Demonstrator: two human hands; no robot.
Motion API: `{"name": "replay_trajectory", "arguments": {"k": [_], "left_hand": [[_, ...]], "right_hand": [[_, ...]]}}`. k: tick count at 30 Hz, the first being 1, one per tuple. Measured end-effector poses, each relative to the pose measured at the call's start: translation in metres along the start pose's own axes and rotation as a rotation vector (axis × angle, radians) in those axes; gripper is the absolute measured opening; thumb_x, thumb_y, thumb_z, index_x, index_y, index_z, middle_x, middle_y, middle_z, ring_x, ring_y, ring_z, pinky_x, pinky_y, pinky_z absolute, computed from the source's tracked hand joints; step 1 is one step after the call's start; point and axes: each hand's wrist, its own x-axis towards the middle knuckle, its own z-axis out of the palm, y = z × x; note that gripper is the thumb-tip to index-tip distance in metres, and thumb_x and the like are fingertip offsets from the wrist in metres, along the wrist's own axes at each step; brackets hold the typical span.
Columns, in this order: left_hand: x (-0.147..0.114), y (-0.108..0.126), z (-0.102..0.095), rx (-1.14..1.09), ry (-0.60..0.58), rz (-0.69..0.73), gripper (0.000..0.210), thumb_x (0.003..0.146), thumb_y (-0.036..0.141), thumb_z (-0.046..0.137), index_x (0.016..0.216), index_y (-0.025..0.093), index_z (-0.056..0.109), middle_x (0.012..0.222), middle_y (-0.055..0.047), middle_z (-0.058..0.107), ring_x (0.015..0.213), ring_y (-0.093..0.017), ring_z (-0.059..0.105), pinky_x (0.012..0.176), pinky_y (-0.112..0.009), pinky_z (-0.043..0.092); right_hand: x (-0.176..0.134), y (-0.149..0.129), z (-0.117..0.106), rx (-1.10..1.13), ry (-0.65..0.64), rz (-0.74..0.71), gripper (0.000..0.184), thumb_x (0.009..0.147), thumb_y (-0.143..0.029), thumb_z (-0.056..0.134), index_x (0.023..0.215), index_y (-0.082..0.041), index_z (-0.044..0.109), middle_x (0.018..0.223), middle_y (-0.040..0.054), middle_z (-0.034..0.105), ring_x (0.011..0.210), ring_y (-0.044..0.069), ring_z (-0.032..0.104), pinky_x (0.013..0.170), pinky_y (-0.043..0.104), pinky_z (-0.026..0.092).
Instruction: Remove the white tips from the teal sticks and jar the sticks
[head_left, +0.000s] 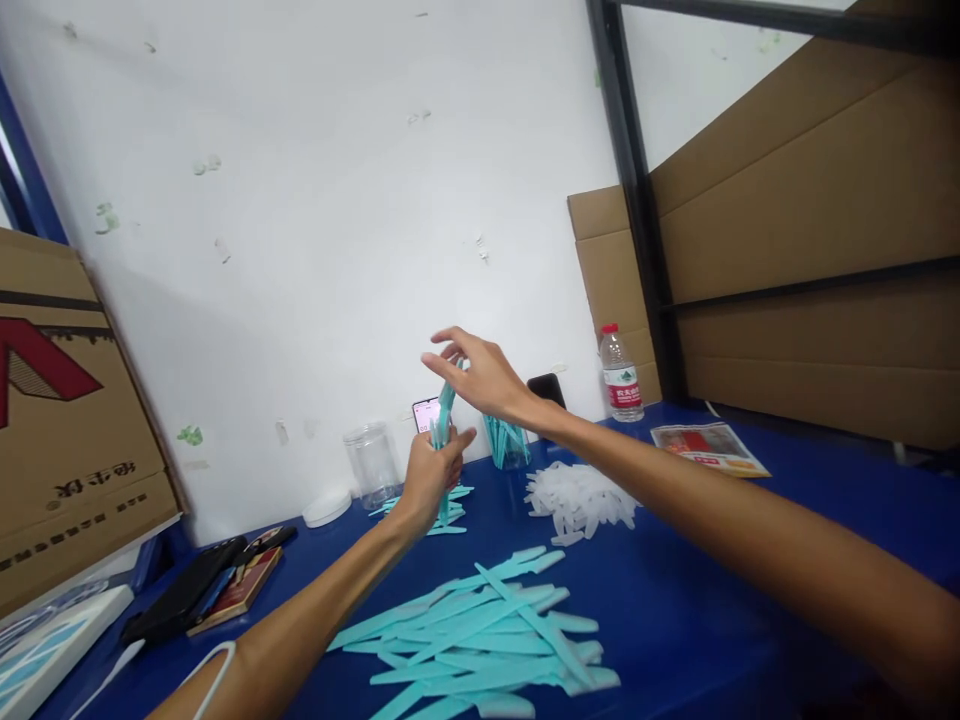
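Observation:
My left hand is wrapped round several turquoise eyebrow razors, held upright in a bundle above the table. Over their top ends is my right hand, its fingers and thumb stretched out and apart; I cannot tell whether its palm touches them. Below, in front of me, a loose pile of turquoise eyebrow razors lies spread out. A smaller group of razors lies beneath my left hand. White translucent caps are heaped to the right.
At the wall stand a clear jar, a jar of razors, a phone with a lit screen and a water bottle. A white lid and black case lie left, a printed packet right. Cardboard borders the blue table.

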Motion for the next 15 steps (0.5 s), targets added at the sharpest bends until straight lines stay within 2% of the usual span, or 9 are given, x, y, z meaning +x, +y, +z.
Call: {"name": "replay_trajectory", "arguments": {"k": [2, 4, 6, 10, 12, 15], "left_hand": [[0.013, -0.007, 0.017, -0.114, 0.042, 0.012, 0.048, 0.075, 0.052, 0.065, 0.056, 0.022, 0.032, 0.038, 0.01, 0.028, 0.033, -0.005, 0.026, 0.035, -0.021, 0.022], [0.023, -0.019, 0.029, -0.158, 0.085, 0.044, 0.052, 0.075, 0.055, 0.063, 0.05, 0.021, 0.032, 0.036, 0.008, 0.031, 0.032, -0.006, 0.032, 0.036, -0.022, 0.027], [0.029, -0.031, 0.035, -0.169, 0.11, 0.054, 0.052, 0.072, 0.052, 0.067, 0.047, 0.02, 0.034, 0.036, 0.007, 0.035, 0.033, -0.007, 0.035, 0.038, -0.022, 0.029], [0.031, -0.051, 0.038, -0.142, 0.115, 0.022, 0.043, 0.069, 0.043, 0.068, 0.047, 0.019, 0.04, 0.037, 0.006, 0.04, 0.032, -0.007, 0.037, 0.038, -0.022, 0.029], [0.029, -0.057, 0.039, -0.126, 0.111, 0.019, 0.04, 0.07, 0.038, 0.064, 0.045, 0.019, 0.041, 0.036, 0.005, 0.04, 0.032, -0.007, 0.037, 0.038, -0.022, 0.029], [0.024, -0.061, 0.041, -0.112, 0.099, 0.006, 0.036, 0.073, 0.035, 0.056, 0.044, 0.019, 0.042, 0.037, 0.002, 0.043, 0.033, -0.008, 0.039, 0.039, -0.023, 0.028]], "right_hand": [[0.017, 0.002, 0.002, -0.071, -0.137, 0.039, 0.033, 0.09, -0.041, 0.052, 0.097, -0.013, 0.068, 0.089, 0.0089, 0.069, 0.079, 0.016, 0.06, 0.069, 0.026, 0.041], [0.026, 0.009, 0.005, -0.159, -0.257, 0.11, 0.033, 0.09, -0.035, 0.051, 0.075, -0.011, 0.068, 0.075, 0.0094, 0.068, 0.069, 0.016, 0.059, 0.063, 0.025, 0.039], [0.028, 0.018, 0.01, -0.207, -0.308, 0.161, 0.035, 0.09, -0.026, 0.046, 0.065, -0.011, 0.066, 0.069, 0.01, 0.067, 0.064, 0.015, 0.058, 0.059, 0.025, 0.037], [0.014, 0.037, 0.025, -0.246, -0.415, 0.134, 0.026, 0.086, -0.013, 0.045, 0.073, -0.011, 0.067, 0.071, 0.0095, 0.068, 0.067, 0.015, 0.059, 0.059, 0.023, 0.036], [0.003, 0.044, 0.033, -0.315, -0.481, 0.114, 0.027, 0.09, -0.019, 0.046, 0.073, -0.012, 0.065, 0.072, 0.0107, 0.067, 0.068, 0.016, 0.06, 0.059, 0.024, 0.036], [-0.016, 0.05, 0.04, -0.386, -0.567, 0.111, 0.044, 0.097, -0.038, 0.038, 0.069, -0.013, 0.062, 0.069, 0.0121, 0.064, 0.065, 0.018, 0.059, 0.059, 0.026, 0.035]]}}
